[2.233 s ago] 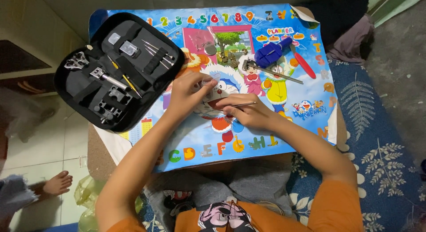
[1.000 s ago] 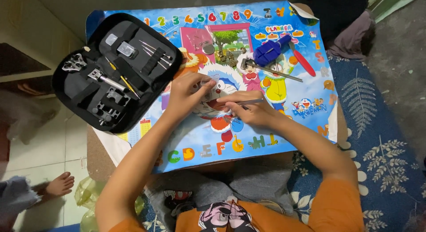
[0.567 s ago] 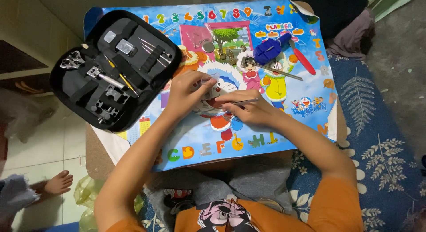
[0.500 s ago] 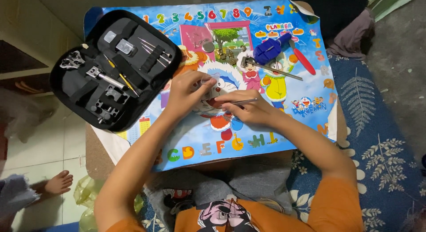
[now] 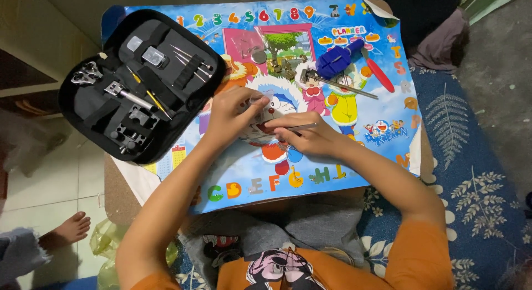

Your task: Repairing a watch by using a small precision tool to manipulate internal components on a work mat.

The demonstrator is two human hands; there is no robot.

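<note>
Orange sleeves (image 5: 421, 257) are seen nearest, with grey cloth (image 5: 299, 226) on the lap. Farther up, both hands are held close together over a bright cartoon mat (image 5: 244, 179) that is spread on the tabletop (image 5: 119, 193). A small object (image 5: 259, 100) is pinched in the bent fingers of the left hand (image 5: 230, 113); what it is cannot be told. A thin metal tool (image 5: 296, 127) is pinched in the right hand (image 5: 310, 139), and its tip is pointed at the left hand. The two hands are almost touching.

Beyond the hands, a blue tool (image 5: 337, 59), a red tool (image 5: 380, 75) and a long thin rod (image 5: 343, 87) are laid on the mat, well apart from the hands. Small metal bits (image 5: 277, 65) are scattered near them.

To the left, an open black case (image 5: 141, 85) is laid partly on the mat, and small tools are kept inside it. A bare foot (image 5: 69, 230) of another person is seen on the floor at the lower left.
</note>
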